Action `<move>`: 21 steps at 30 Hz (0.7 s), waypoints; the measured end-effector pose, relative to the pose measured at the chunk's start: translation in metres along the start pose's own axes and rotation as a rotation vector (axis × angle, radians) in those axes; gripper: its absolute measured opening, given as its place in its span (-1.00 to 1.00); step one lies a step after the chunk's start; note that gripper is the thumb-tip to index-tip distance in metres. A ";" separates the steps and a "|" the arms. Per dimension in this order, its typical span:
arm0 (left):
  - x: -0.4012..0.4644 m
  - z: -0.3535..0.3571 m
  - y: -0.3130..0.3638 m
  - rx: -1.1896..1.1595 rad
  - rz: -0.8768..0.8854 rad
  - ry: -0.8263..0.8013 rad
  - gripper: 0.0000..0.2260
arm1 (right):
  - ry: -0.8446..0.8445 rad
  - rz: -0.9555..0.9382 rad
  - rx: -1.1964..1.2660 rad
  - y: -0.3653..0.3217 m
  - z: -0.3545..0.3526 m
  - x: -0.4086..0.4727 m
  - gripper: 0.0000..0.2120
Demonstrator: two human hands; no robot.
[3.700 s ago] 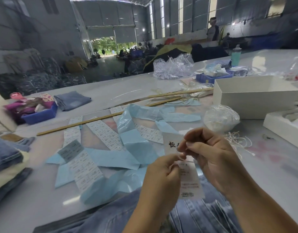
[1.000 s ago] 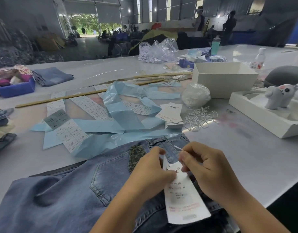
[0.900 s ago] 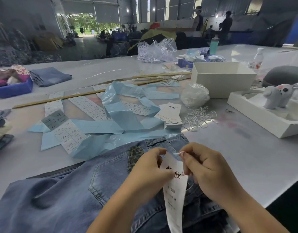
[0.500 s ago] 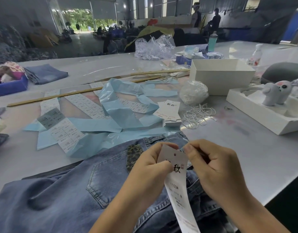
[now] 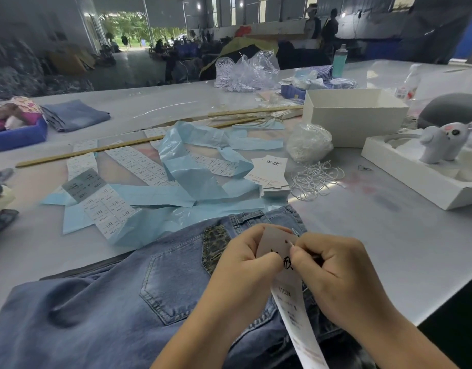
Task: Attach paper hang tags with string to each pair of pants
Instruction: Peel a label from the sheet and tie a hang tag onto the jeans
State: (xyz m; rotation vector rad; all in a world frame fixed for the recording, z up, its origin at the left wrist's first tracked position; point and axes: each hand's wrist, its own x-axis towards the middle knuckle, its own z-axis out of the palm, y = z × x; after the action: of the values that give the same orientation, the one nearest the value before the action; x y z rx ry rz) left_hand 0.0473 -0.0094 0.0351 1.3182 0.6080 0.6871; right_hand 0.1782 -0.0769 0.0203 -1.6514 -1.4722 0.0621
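Pinching the white paper hang tag near its top edge, the left hand holds it upright over a pair of blue jeans spread on the near edge of the desk. Right hand touches the tag's right side, fingers curled and pinching the thin white end of a string just beside the punched hole; rest of the string hidden in the hand. Tag's long lower part hangs down between the wrists, black characters and small print on it. Jeans lie back side up, rear pocket and a patterned waistband patch just left of the left hand. Beyond the waistband: crumpled light blue backing paper and strips of printed sticker labels. Right of these, a short stack of spare tags, then a loose pile of white strings and a clear bag of more string. Far right, a white tray carrying a small grey toy animal. Behind, an open white box, long wooden sticks, folded denim, a blue bin at far left. People stand at the hall's far wall.
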 end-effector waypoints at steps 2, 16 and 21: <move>0.001 0.000 -0.001 0.008 0.011 -0.009 -0.69 | 0.001 0.007 -0.003 -0.001 0.000 0.001 -0.68; 0.008 -0.020 -0.006 -0.110 -0.179 -0.165 -0.70 | -0.106 0.077 0.072 0.001 0.002 0.000 -0.77; 0.007 -0.023 -0.011 -0.052 -0.164 -0.185 -0.88 | -0.225 0.053 0.073 0.004 -0.001 0.000 -0.68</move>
State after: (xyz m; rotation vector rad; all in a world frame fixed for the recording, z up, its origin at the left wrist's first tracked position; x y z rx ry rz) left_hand 0.0358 0.0099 0.0208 1.2521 0.5378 0.4384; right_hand 0.1815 -0.0776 0.0186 -1.6655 -1.5731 0.3375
